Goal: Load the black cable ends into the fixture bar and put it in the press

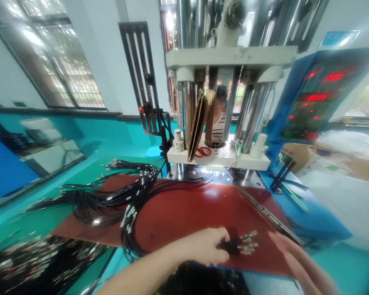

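At the near edge of the worktop (80, 176), the left hand (207, 246) is closed on a small bundle of black cables (233, 245), gripped just behind their metal connector tips (248, 242), which are fanned out over the red mat (187, 213) close to its near edge. The right hand (298, 258) is seen blurred at the mat's near right corner, fingers loosely extended, nothing held, just beside the connector tips but not touching them. A dark pile of more cables (199, 278) is seen below the left hand, at the frame's bottom edge. A metal strip (267, 213) is laid along the mat's right edge. A large loop of black cables (110, 196) is spread over the mat's left part and onto the teal worktop, with another heap (33, 262) at the near left corner. At the far edge, a vertical press machine (224, 82) stands, red scissors (203, 151) lying on its white platform, a blue control panel (320, 94) with red displays to its right. A person (218, 119) is partly visible behind the machine columns.
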Available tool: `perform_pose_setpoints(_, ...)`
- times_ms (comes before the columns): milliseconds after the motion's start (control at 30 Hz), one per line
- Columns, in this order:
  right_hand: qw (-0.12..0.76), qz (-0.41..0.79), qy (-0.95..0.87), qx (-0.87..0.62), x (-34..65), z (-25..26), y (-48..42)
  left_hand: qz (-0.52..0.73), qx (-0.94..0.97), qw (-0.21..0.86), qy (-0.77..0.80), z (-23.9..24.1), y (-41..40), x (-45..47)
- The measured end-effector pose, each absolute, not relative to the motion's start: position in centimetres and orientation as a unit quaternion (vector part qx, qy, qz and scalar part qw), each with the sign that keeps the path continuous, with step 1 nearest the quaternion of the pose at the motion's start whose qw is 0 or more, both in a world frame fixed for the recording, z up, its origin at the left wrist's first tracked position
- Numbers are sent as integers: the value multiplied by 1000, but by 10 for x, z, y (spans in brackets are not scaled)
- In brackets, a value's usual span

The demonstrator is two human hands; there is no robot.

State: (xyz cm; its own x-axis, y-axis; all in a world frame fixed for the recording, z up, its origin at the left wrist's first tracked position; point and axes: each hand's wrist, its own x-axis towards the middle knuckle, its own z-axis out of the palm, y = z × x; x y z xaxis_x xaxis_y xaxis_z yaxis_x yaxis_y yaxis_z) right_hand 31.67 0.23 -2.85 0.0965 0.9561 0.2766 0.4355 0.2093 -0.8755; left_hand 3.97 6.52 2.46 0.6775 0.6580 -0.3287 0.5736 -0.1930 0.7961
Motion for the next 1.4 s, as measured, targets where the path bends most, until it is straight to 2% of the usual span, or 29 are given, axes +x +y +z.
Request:
perform_pose_setpoints(67, 510, 320, -587, -541, 285, -1, 28, 49, 717, 574, 392, 21, 66, 41)
perform_pose_setpoints(133, 462, 402, -599, -516, 259, 15, 45, 60, 677, 600, 420, 17, 68, 45)
perform_pose_setpoints(200, 425, 428, -623, -498, 244, 21, 51, 70, 640, 621, 447, 13, 73, 47)
perform_pose_setpoints(400, 439, 341, -645, -525, 247, 11, 35, 108, 604, 669, 420, 9, 93, 49)
perform_pose_setpoints(533, 450, 356, -626, -529, 249, 0, 30, 89, 595, 718, 350, 13, 100, 59)
perform_pose_setpoints(767, 565, 476, -496, -457, 254, 2, 53, 75, 614, 702, 353, 15, 98, 82)
perform_pose_setpoints(933, 409, 505, -594, -474, 239, 17, 66, 119, 611, 700, 351, 15, 98, 94)
perform_pose_setpoints(1167, 389, 392, -687, -473, 242, 12, 69, 131, 553, 747, 344, 5, 101, 100)
perform_pose_setpoints(1200, 369, 357, -703, -492, 251, 9, 71, 139, 545, 752, 345, 4, 103, 99)
perform_pose_setpoints(1267, 273, 214, -742, -574, 276, 2, 76, 175, 519, 760, 350, 2, 106, 96)
perform_pose_setpoints(1333, 101, 12, -742, -663, 301, -5, 79, 222, 491, 764, 355, 1, 109, 91)
perform_pose_setpoints(1400, 27, -46, -719, -693, 320, -10, 78, 261, 470, 766, 354, -1, 111, 87)
